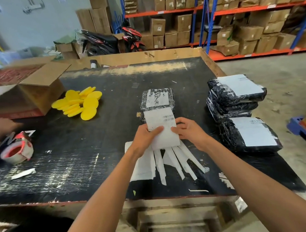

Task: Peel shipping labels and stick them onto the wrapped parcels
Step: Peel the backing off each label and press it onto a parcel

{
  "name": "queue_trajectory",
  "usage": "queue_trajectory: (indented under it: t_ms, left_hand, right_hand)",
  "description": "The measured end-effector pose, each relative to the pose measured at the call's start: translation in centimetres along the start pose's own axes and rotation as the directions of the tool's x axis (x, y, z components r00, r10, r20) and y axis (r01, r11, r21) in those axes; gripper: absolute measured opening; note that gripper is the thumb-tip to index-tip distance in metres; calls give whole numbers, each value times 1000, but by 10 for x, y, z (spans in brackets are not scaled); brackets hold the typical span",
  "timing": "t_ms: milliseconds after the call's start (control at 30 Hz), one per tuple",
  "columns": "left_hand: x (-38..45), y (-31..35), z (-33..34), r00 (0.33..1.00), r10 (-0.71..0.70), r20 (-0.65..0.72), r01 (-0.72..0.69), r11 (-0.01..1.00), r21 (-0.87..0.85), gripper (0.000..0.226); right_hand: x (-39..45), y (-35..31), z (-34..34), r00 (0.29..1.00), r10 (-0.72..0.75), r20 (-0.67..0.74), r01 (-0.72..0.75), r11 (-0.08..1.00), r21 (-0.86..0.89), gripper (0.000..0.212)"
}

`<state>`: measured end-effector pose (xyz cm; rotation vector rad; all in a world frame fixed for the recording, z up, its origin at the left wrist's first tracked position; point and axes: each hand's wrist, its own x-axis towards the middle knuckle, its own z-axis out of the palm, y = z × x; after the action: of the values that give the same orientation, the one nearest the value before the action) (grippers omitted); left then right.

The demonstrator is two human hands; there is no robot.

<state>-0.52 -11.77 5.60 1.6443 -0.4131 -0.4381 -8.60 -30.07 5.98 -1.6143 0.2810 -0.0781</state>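
Note:
Both hands hold a white shipping label (pixel 162 122) with barcodes above the middle of the black table (pixel 97 154). My left hand (pixel 146 136) grips its left edge and my right hand (pixel 189 130) pinches its right edge. Just beyond it lies a black wrapped parcel (pixel 157 98) that carries a label. At the right stands a stack of labelled black parcels (pixel 234 97), with one more labelled parcel (pixel 250 134) in front of it. Peeled white backing strips (pixel 170 161) lie under my wrists.
Yellow round pads (pixel 80 103) are heaped left of centre, beside an open cardboard box (pixel 28 94). A red and white tape dispenser (pixel 17 149) sits at the left, near another person's hand (pixel 2 126). Shelves of cartons stand behind.

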Motion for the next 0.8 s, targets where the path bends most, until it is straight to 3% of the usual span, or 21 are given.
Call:
queue_trajectory:
  t_ms: [133,267,367,567,800]
  left_hand:
    - [4,-2,15,999,-36,32,39,996,-81,30]
    - [6,5,24,997,-72,12,73,973,-219,28]
    - [9,11,24,997,-71,-26,63,971,-232,27]
    - [6,15,25,999,-53,6,53,977,-206,26]
    - [4,16,26,998,-51,27,55,981,-184,24]
  right_hand:
    - [0,2,-15,979,-91,-184,92,996,-1,10]
    - [-7,-1,-27,987,-122,-101,119,992,-32,12]
    - [-11,-2,-30,987,-150,-57,144,984,-108,10]
    - [-18,-2,-31,938,-317,-138,262,912,-316,14]
    - [-21,-6,-31,930,-338,-143,257,878,-403,10]
